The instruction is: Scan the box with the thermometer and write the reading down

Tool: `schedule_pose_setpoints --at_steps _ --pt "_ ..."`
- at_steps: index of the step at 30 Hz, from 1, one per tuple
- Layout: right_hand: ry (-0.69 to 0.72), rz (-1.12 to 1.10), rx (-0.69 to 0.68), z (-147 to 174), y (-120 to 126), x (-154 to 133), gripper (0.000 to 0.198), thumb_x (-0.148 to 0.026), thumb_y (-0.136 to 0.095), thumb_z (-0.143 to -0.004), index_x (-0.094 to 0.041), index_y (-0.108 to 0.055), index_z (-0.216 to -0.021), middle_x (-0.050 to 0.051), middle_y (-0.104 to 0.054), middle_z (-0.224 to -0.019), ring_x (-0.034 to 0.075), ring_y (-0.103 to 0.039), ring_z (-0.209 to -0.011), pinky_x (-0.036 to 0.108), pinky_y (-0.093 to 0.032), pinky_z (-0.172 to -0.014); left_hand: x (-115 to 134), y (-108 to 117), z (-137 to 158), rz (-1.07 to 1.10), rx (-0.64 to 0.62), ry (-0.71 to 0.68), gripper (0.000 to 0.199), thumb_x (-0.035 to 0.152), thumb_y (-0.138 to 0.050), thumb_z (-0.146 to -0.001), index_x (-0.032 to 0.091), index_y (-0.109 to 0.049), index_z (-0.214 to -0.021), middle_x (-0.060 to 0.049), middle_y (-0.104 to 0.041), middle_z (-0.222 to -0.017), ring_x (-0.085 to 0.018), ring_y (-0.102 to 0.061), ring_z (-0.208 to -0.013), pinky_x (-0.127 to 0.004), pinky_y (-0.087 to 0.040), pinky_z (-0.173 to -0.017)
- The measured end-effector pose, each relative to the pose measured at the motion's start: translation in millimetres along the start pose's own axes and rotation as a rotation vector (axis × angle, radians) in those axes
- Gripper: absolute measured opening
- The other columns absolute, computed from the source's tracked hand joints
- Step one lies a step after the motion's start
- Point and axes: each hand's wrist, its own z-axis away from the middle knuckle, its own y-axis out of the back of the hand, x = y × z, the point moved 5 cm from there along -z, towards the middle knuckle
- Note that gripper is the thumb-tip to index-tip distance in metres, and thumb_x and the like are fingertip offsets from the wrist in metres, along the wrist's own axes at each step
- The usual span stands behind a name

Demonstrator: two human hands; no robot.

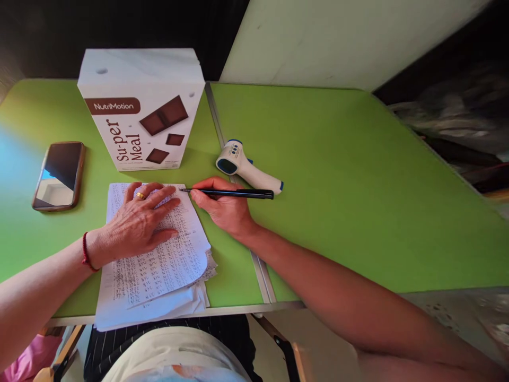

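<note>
My left hand (pixel 145 220) lies flat with fingers spread on a stack of handwritten papers (pixel 159 276). It wears a gold ring and a red string bracelet. My right hand (pixel 226 209) is closed around a black pen (pixel 242 193), whose tip points left at the top right part of the top sheet. I cannot tell whether the tip touches the paper. Columns of figures cover that sheet. Just beyond my right hand, a white infrared thermometer (pixel 254 176) with blue trim lies on its side.
A tall white box (pixel 159 101) printed "NutriMotion Su-per Meal" stands behind the papers. To the left lies a phone (pixel 59 175) in a brown case. The green folding table (pixel 358 185) has a metal seam beside the papers. A wall rises behind it.
</note>
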Motion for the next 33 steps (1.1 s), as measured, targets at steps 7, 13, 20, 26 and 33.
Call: schedule_pose_setpoints --at_steps 7,13,20,26,33 --pt "0.021 0.033 0.003 0.8 0.5 -1.4 0.02 -0.043 -0.068 -0.084 -0.024 -0.072 -0.082 0.001 -0.073 -0.073 0.016 -0.061 -0.065 0.031 -0.053 -0.065 -0.9 -1.2 0.0 0.008 0.001 0.007 0.049 0.043 -0.058 -0.101 0.018 -0.063 -0.143 -0.019 -0.055 -0.157 -0.043 -0.048 -0.141 -0.07 -0.028 -0.119" --pt "0.003 0.061 -0.003 1.1 0.7 -1.2 0.018 -0.041 -0.069 -0.084 -0.024 -0.071 -0.082 0.001 -0.072 -0.071 0.016 -0.06 -0.064 0.031 -0.053 -0.065 -0.4 0.2 0.2 0.029 0.004 0.014 0.049 0.04 -0.061 -0.099 0.019 -0.063 -0.143 -0.018 -0.056 -0.156 -0.043 -0.048 -0.142 -0.07 -0.028 -0.12" --pt "0.004 0.015 -0.01 0.5 -0.6 2.1 0.023 -0.047 -0.069 -0.085 -0.024 -0.07 -0.082 0.0 -0.068 -0.069 0.016 -0.061 -0.064 0.032 -0.052 -0.063 -1.7 -0.8 0.5 0.021 0.017 0.006 0.049 0.042 -0.059 -0.099 0.021 -0.063 -0.144 -0.017 -0.056 -0.157 -0.042 -0.048 -0.142 -0.07 -0.029 -0.119" --pt "0.002 -0.041 0.009 -0.4 -0.3 2.4 0.022 -0.045 -0.07 -0.084 -0.023 -0.068 -0.082 -0.001 -0.067 -0.066 0.015 -0.059 -0.059 0.032 -0.053 -0.062 -2.1 -1.8 0.8 0.012 0.01 -0.001 0.051 0.046 -0.055 -0.102 0.019 -0.062 -0.144 -0.018 -0.055 -0.157 -0.043 -0.048 -0.142 -0.069 -0.028 -0.119" --pt "0.029 0.025 -0.002 0.9 0.8 -0.7 0.017 -0.04 -0.069 -0.084 -0.024 -0.069 -0.081 0.0 -0.07 -0.069 0.016 -0.06 -0.062 0.031 -0.053 -0.063 -2.7 -1.8 1.3 0.02 0.012 0.003 0.049 0.046 -0.057 -0.101 0.021 -0.062 -0.143 -0.017 -0.054 -0.158 -0.042 -0.047 -0.143 -0.068 -0.027 -0.12"
